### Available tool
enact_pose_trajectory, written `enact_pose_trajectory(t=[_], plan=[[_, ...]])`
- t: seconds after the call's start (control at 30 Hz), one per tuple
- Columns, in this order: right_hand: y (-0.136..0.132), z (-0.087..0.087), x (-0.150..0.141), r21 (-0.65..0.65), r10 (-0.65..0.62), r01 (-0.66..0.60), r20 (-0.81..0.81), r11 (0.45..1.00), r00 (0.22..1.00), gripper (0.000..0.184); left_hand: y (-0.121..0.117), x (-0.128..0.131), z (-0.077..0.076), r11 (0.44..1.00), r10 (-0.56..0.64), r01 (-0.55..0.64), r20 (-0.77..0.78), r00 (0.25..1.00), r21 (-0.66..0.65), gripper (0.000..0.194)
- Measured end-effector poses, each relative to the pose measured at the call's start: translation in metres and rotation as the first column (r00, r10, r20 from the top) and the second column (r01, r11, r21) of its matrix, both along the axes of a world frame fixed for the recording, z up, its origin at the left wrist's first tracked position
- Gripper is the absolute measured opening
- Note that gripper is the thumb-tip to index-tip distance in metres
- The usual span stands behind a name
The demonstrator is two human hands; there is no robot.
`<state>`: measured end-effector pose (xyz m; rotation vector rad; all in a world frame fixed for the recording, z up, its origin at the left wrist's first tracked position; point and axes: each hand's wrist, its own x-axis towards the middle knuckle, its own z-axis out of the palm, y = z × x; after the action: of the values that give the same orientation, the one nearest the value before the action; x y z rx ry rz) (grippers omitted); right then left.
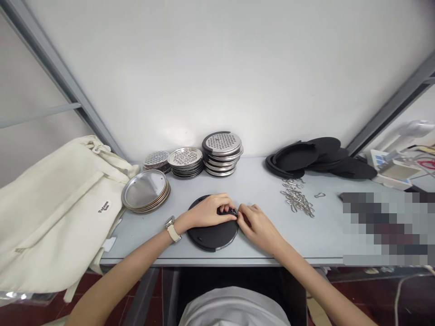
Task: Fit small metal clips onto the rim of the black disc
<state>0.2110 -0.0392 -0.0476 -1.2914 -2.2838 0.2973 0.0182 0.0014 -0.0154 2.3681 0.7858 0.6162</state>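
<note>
Black disc point(217, 236) — beneath left hand point(211, 211)

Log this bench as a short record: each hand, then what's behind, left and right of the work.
Left hand: over the black disc, fingers at its right edge
Right hand: fingertips at that same edge; exact hold unclear
Behind: three perforated metal stacks
Left: cream bag, smooth metal plates
Right: black round pieces, loose metal clips

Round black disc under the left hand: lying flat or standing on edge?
Lying flat, or nearly so: the round black disc shows its broad face upward under the left hand.
</note>
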Motion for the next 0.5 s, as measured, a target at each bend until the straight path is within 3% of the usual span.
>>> enact_pose_trajectory(t=[0.3,0.5], plan=[[0.0003,0.0004,-0.0012,0.008,-0.014,0.014,0.028,1.000,1.000,0.024,-0.0006,0.0002,0.0017,1.000,-0.009,0.009,-0.013,1.000,0.018,0.012],[-0.0011,0.0006,-0.0008,-0.028,-0.038,0.037,-0.013,0.999,0.999,0.017,-0.0007,0.0003,0.0020,1.000,-0.011,0.012,-0.012,1.000,0.024,0.012]])
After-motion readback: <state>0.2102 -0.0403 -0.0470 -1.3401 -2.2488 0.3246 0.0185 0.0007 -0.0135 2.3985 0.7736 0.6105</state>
